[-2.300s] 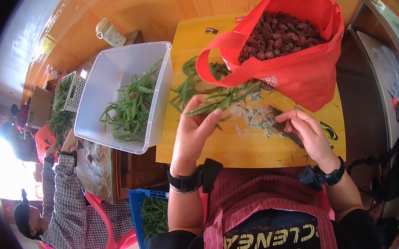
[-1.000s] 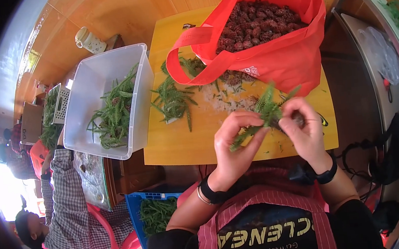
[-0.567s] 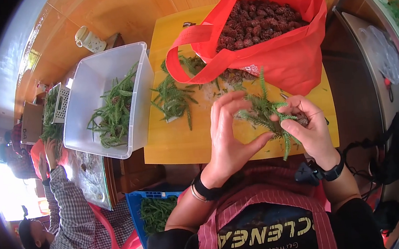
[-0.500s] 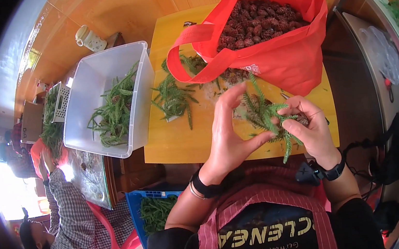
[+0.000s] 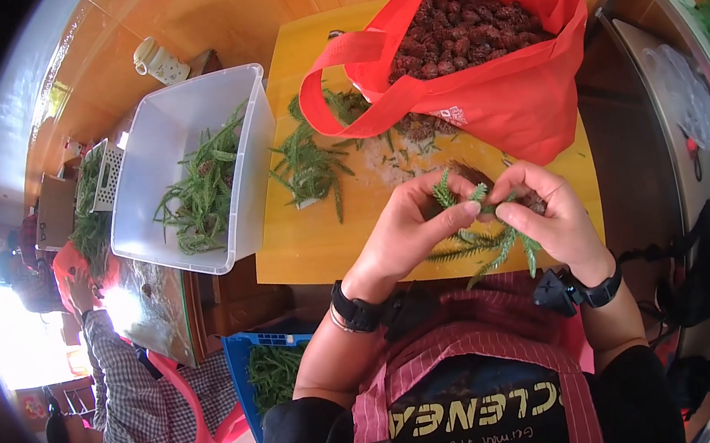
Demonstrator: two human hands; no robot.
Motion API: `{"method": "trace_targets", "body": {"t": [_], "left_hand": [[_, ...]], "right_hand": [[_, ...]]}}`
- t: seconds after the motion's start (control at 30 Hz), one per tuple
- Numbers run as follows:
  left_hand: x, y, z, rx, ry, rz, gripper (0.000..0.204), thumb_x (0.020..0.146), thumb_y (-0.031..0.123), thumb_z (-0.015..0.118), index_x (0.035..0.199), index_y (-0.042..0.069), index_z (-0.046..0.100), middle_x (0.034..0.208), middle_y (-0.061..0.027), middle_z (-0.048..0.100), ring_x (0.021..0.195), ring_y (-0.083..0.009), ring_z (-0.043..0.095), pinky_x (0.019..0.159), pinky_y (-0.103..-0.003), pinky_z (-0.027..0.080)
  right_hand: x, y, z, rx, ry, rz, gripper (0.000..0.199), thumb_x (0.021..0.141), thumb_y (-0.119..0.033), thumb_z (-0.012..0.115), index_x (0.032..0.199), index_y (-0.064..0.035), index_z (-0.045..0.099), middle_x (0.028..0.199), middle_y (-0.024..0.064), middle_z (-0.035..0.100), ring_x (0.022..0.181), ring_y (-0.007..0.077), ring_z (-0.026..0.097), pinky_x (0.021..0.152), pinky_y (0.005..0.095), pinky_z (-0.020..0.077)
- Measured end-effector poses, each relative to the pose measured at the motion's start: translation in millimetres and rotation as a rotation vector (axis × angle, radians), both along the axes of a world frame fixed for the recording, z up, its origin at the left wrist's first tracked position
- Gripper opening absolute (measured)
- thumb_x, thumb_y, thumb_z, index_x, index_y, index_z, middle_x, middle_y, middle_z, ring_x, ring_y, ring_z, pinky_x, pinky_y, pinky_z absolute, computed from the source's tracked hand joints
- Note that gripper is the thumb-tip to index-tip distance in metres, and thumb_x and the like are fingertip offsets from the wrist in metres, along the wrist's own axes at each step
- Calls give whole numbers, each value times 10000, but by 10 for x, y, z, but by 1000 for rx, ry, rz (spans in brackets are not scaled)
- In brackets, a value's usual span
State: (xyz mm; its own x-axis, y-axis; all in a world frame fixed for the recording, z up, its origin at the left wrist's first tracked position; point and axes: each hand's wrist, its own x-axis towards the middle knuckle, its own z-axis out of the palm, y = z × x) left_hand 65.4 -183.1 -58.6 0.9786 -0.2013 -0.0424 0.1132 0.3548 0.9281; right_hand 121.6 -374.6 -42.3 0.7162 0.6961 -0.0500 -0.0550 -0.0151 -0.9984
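My left hand (image 5: 424, 221) and my right hand (image 5: 552, 220) meet over the near edge of a yellow board (image 5: 311, 256). Both pinch a green pine sprig (image 5: 496, 245), whose needled branches hang down between and below the fingers. Brown pine cone (image 5: 473, 174) parts show just beyond the fingertips, and the fingers partly hide where they join the sprig. Past my hands a red bag (image 5: 523, 96) leans on the board, full of brown pine cones (image 5: 457, 38). To the left on the board lies a loose heap of green sprigs (image 5: 311, 170).
A clear plastic bin (image 5: 157, 134) with sprigs inside stands left of the board. Below it sits a blue crate (image 5: 242, 380) of greenery. At the far left a person in a checked shirt (image 5: 136, 400) works at another table. White crumbs dot the board.
My left hand has moved right and closed from an open spread onto the sprig. The sprig has turned, its branches now hanging lower left. The co-worker's arms have shifted slightly.
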Motion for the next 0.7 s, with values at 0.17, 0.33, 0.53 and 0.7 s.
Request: {"method": "trace_targets", "body": {"t": [0.17, 0.33, 0.53, 0.7], "left_hand": [[42, 24, 64, 240, -103, 44, 131, 808, 23, 618, 927, 21, 563, 853, 0, 586, 800, -72, 539, 717, -210, 438], [104, 22, 131, 554, -329, 154, 130, 751, 8, 655, 866, 11, 594, 840, -32, 585, 796, -103, 545, 737, -229, 432], [138, 55, 156, 573, -360, 167, 123, 747, 20, 654, 863, 8, 614, 828, -35, 603, 784, -99, 548, 720, -230, 432], [109, 77, 234, 661, -356, 158, 99, 755, 14, 645, 847, 4, 609, 810, -20, 592, 702, -54, 519, 616, -196, 405]], "right_hand": [[13, 33, -31, 4, -123, -100, 92, 844, -5, 528, 932, -29, 521, 768, -43, 513, 651, -13, 425, 574, 148, 340], [51, 64, -28, -50, -246, -121, 95, 851, 9, 513, 941, -20, 515, 780, -26, 530, 665, 3, 446, 585, 150, 353], [96, 92, -53, 30, -320, -169, 77, 863, 13, 509, 937, -5, 518, 836, -11, 553, 716, 14, 465, 652, 157, 382], [104, 96, -63, 27, -343, -165, 80, 862, 15, 508, 939, -2, 518, 846, -7, 560, 725, 18, 472, 663, 163, 388]]}}
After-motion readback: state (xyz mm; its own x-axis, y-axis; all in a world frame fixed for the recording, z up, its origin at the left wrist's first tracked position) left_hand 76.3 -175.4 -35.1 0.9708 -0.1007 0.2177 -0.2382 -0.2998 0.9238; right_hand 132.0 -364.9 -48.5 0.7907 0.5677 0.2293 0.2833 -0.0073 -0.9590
